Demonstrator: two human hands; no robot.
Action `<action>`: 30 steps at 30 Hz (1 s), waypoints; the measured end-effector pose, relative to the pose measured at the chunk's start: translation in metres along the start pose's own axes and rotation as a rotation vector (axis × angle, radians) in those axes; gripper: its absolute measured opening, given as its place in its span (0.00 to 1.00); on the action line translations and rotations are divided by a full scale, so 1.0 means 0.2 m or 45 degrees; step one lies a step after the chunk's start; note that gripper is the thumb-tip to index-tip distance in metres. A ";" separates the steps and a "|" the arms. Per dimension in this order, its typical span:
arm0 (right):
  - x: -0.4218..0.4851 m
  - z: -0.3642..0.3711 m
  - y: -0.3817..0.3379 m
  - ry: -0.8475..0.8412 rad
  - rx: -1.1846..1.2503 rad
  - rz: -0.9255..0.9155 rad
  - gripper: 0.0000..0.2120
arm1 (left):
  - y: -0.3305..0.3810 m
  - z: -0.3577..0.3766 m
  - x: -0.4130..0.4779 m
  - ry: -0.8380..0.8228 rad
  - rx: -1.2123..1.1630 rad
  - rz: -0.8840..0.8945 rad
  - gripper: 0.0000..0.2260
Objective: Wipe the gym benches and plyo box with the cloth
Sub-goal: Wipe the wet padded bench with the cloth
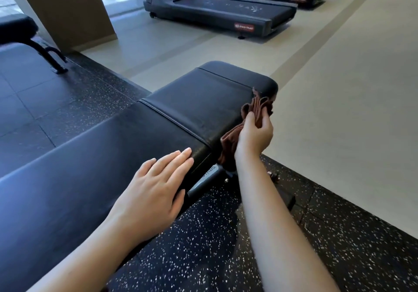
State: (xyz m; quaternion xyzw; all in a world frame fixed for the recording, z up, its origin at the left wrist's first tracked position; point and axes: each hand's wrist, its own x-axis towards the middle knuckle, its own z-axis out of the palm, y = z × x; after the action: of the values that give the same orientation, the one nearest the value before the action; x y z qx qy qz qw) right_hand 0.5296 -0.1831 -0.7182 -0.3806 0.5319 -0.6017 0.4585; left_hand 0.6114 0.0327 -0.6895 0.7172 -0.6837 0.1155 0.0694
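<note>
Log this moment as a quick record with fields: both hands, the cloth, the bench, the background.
left hand: flat on the bench, fingers straight
right hand: grips the cloth against the bench's right side
cloth: brown, bunched, partly hanging below the padding
bench: black, padded, on speckled rubber floor
background: two treadmills, second bench far left

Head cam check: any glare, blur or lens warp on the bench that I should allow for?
Head view: light from the far left lays a bluish sheen on the near part of the bench, washing out its surface detail. Head view: wide-angle warp bows the bench edges and the floor stripe. Head view: left hand, right hand and cloth are sharp; the treadmills are slightly soft.
</note>
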 end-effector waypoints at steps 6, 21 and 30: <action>0.44 0.06 -0.14 -0.051 0.162 0.190 0.17 | 0.00 0.00 0.00 0.005 0.008 -0.005 0.24; -0.16 -0.03 -0.05 -0.070 0.043 -0.050 0.18 | 0.01 -0.01 0.00 -0.013 -0.047 -0.036 0.26; -0.11 0.00 -0.09 -0.090 0.051 0.175 0.21 | 0.03 -0.07 -0.02 0.120 -0.244 -0.041 0.28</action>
State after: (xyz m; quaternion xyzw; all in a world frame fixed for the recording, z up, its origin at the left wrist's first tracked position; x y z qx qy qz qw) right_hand 0.5323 -0.1623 -0.6996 -0.3549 0.5283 -0.5654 0.5247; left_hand 0.6051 0.0394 -0.6782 0.7121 -0.6758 0.0822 0.1714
